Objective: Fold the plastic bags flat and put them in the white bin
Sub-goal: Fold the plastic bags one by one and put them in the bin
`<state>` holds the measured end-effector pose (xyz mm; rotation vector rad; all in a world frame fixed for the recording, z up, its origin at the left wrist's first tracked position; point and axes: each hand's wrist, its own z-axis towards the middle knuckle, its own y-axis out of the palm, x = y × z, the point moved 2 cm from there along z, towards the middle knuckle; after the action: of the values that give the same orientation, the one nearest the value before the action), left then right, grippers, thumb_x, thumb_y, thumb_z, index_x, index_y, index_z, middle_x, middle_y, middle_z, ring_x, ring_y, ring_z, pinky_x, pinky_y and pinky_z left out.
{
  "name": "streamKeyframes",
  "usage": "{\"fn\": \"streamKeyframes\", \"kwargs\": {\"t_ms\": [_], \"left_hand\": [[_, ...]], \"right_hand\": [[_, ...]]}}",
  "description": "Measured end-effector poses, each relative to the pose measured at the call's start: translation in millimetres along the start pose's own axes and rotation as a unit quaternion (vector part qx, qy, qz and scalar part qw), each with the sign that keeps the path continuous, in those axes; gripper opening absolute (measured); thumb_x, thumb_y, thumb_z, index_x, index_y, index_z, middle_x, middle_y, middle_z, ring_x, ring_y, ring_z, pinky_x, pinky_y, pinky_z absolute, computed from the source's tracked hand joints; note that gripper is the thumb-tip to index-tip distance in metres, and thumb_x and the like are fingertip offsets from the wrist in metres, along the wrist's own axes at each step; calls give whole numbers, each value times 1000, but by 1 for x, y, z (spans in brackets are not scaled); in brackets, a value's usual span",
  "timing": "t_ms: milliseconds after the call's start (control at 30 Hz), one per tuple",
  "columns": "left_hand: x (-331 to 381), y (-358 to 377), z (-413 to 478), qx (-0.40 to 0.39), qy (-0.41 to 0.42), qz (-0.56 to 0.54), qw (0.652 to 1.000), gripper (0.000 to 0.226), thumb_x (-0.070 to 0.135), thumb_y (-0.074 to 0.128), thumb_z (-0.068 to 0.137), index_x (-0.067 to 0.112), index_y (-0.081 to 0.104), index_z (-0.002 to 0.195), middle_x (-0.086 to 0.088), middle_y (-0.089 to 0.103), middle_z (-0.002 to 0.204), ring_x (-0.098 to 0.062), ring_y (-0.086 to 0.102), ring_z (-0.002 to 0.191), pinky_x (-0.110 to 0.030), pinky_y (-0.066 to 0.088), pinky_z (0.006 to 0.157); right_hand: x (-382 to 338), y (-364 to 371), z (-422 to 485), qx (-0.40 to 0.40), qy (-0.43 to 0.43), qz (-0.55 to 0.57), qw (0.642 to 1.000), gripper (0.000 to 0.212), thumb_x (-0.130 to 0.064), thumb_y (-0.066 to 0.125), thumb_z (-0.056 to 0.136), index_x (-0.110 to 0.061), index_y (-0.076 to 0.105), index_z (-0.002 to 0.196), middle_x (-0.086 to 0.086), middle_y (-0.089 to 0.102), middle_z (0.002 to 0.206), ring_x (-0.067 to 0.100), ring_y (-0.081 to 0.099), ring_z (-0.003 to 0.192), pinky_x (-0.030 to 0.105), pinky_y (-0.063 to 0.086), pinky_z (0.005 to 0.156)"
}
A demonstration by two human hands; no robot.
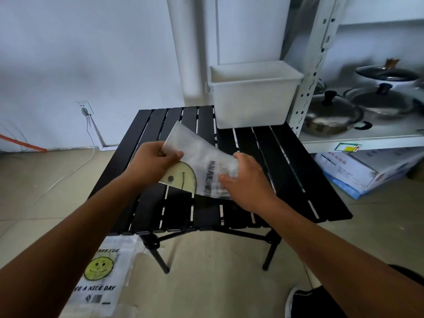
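- A person's left hand (156,160) is pinching the upper left edge of a folded plastic bag (195,154), with the thumb on top and the fingers curled beneath.
- The right hand (247,177) is grasping the bag's right end, fingers curling round the printed lettering.
- The bag, translucent with half a yellow smiley face showing, is being held tilted over the middle of a black slatted table (286,161); whether it is touching the slats cannot be told.
- A white bin (254,102) is standing at the table's far edge, beside a white shelf unit (307,88).
- A second bag (101,271), unfolded, is lying flat on the floor by the table's near left leg.
- Lidded pots (332,113) are sitting on the shelf, with a cardboard box (358,173) below.
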<state>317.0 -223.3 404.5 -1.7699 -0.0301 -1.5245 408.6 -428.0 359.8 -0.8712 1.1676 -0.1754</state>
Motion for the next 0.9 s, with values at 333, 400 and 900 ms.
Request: {"fn": "streamKeyframes", "kwargs": {"t_ms": [333, 400, 900], "left_hand": [[78, 33, 99, 24, 94, -212, 972, 22, 23, 74, 88, 1, 71, 85, -15, 73, 82, -21, 64, 70, -36, 56, 70], [91, 36, 129, 50, 94, -219, 970, 22, 22, 75, 88, 10, 68, 71, -5, 65, 62, -16, 56, 54, -27, 49, 55], [131, 52, 269, 60, 46, 93, 993, 29, 43, 79, 79, 16, 74, 88, -4, 63, 89, -32, 56, 115, -40, 43, 105]], "right_hand": [[22, -106, 107, 96, 137, 385, 908, 11, -9, 72, 87, -6, 70, 98, 6, 77, 93, 20, 76, 81, 38, 61, 79], [16, -127, 136, 141, 122, 361, 914, 6, -10, 73, 86, -10, 70, 91, 8, 77, 92, 17, 76, 75, 34, 61, 71], [14, -167, 286, 287, 73, -96, 950, 28, -20, 79, 77, -14, 69, 103, 8, 70, 100, 26, 67, 90, 30, 49, 72]]}}
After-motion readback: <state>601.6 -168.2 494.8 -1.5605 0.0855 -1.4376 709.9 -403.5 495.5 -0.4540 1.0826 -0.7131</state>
